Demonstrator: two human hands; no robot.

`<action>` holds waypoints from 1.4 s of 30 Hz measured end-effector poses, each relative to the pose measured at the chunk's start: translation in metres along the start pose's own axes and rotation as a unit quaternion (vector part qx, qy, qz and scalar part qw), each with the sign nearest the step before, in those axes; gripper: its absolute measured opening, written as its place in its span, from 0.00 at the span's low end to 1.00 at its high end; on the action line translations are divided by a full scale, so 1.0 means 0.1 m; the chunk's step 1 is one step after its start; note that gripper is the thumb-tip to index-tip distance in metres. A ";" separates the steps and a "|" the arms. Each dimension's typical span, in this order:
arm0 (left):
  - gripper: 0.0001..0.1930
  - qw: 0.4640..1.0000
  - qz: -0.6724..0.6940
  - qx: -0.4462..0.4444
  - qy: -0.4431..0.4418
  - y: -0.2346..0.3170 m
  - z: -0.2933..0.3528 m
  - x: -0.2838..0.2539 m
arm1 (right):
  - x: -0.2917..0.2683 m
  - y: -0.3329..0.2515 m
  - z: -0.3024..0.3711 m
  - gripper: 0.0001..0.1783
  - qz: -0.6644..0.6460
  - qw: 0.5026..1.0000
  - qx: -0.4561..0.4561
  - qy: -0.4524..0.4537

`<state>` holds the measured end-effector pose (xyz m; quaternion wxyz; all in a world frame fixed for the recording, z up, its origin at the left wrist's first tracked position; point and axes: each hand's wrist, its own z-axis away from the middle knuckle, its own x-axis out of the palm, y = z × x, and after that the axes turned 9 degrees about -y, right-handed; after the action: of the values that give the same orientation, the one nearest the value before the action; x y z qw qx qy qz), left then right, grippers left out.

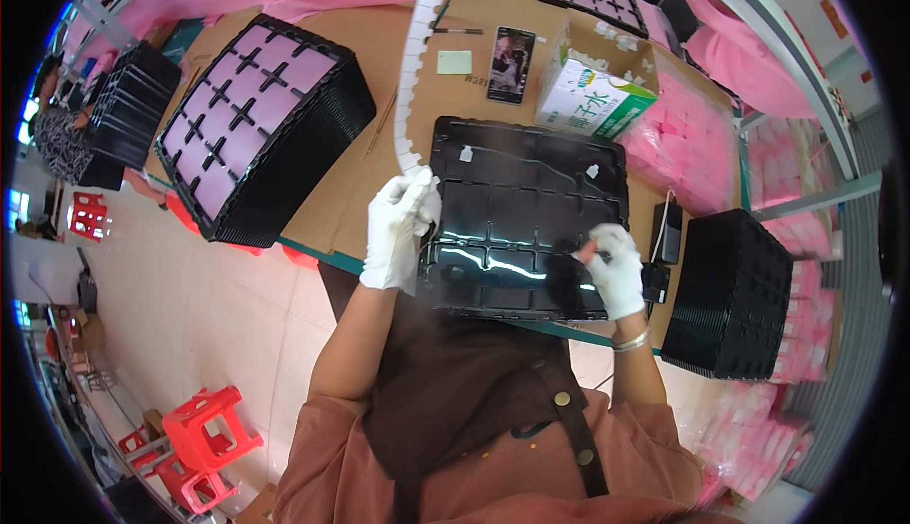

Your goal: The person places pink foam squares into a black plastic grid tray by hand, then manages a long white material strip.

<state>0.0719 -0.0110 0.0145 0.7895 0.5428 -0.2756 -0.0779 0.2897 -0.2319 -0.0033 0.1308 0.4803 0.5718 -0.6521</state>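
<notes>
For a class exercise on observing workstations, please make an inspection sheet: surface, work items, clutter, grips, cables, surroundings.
Surface: cardboard-covered table, green edge.
Work items: black plastic tray bearing two small white tags; white strip.
Clutter: smartphone, pen, pale green notepad, carton holding white scraps.
Grips: left grip pinches the white strip; right grip is over the tray, blurred, contents unclear.
Cables: white cable at a black box.
Surroundings: black tray stacks on both sides, red plastic stools, co-worker far left.
</notes>
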 end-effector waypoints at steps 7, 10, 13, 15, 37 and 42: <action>0.09 0.999 0.014 -0.008 -0.030 -0.06 0.00 0.05 | 0.00 0.37 0.42 0.12 0.170 0.973 0.150 -0.031; 0.10 0.999 0.038 -0.003 -0.036 -0.07 0.02 0.14 | 0.02 0.55 0.38 0.16 0.122 0.981 0.150 0.009; 0.10 1.000 0.012 0.010 -0.008 -0.09 0.05 0.08 | -0.01 0.57 0.44 0.15 0.127 0.988 0.086 -0.019; 0.10 1.000 0.014 0.017 -0.004 -0.08 0.07 0.02 | -0.09 0.49 0.45 0.15 0.133 0.989 0.040 -0.046; 0.10 1.000 -0.010 0.010 0.009 -0.11 0.08 -0.06 | -0.16 0.58 0.49 0.10 0.104 0.991 0.010 -0.085; 0.10 1.000 0.003 0.006 0.016 -0.11 0.09 -0.06 | -0.30 0.67 0.36 0.10 -0.031 0.984 0.018 -0.175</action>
<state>0.0641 -0.0201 0.0053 0.7906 0.5482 -0.2649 -0.0653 0.3360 -0.2950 -0.0255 0.2003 0.3433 0.5425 -0.7401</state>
